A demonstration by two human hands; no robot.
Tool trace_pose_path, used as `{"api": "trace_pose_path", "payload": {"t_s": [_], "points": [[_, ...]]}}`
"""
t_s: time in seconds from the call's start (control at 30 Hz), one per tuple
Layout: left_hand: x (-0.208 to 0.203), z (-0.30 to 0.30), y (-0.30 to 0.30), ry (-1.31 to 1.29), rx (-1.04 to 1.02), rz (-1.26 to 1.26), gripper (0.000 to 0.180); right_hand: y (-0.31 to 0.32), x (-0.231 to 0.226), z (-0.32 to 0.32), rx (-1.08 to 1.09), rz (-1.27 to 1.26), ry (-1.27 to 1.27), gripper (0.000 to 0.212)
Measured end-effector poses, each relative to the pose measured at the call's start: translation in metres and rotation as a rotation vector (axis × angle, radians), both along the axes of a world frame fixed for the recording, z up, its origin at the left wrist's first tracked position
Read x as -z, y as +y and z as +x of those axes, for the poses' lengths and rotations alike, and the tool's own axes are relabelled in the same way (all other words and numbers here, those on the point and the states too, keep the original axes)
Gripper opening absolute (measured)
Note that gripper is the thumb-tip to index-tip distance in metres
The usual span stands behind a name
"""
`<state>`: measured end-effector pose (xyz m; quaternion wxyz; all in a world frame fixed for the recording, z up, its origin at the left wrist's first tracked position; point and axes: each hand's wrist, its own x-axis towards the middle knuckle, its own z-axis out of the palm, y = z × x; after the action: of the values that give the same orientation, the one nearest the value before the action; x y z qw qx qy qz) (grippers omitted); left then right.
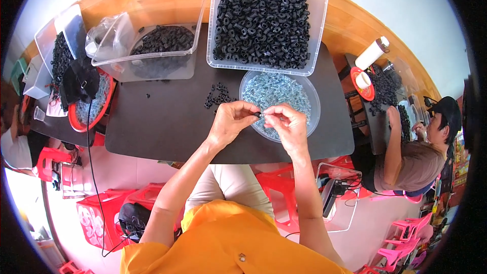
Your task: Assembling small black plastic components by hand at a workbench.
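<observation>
My left hand point(227, 122) pinches a small black plastic part point(257, 114) between thumb and fingertips. Close against it, my right hand point(289, 131) has thumb and forefinger pressed together; whatever lies between them is too small to make out. Both hands are over the near left side of a clear round bowl point(317, 105) filled with tiny shiny bluish pieces that look like springs point(276, 91). Left of the bowl, several loose black parts point(217, 94) lie on the dark table point(167, 122).
A large clear tub point(209, 45) heaped with black parts stands behind the bowl. Left of it is another clear bin point(172, 72) with black pieces. At a table on the right sits another person point(413, 157). Red stools point(104, 213) stand below, and a black cable point(92, 172) hangs at the left.
</observation>
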<state>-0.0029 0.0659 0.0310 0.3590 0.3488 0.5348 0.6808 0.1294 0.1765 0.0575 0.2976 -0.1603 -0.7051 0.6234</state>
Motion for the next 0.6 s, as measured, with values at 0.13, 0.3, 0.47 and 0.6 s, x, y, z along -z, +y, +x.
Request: {"api": "trace_pose_path", "payload": {"t_s": [0.13,0.3,0.47,0.6], "points": [[0.002,0.005,-0.007,0.014,0.004,-0.016,0.016,-0.007,-0.003,0.002,0.034,0.248,-0.107,0.007],[0.0,0.013,-0.026,0.144,-0.039,-0.03,0.016,-0.028,-0.017,0.005,0.081,0.312,-0.191,0.014],[0.006,0.026,-0.066,0.057,-0.091,-0.065,0.016,-0.057,-0.013,0.011,-0.006,0.289,-0.228,0.011],[0.02,0.026,-0.09,-0.121,-0.132,-0.024,0.017,-0.082,0.013,0.004,-0.022,0.509,-0.078,0.011]]}}
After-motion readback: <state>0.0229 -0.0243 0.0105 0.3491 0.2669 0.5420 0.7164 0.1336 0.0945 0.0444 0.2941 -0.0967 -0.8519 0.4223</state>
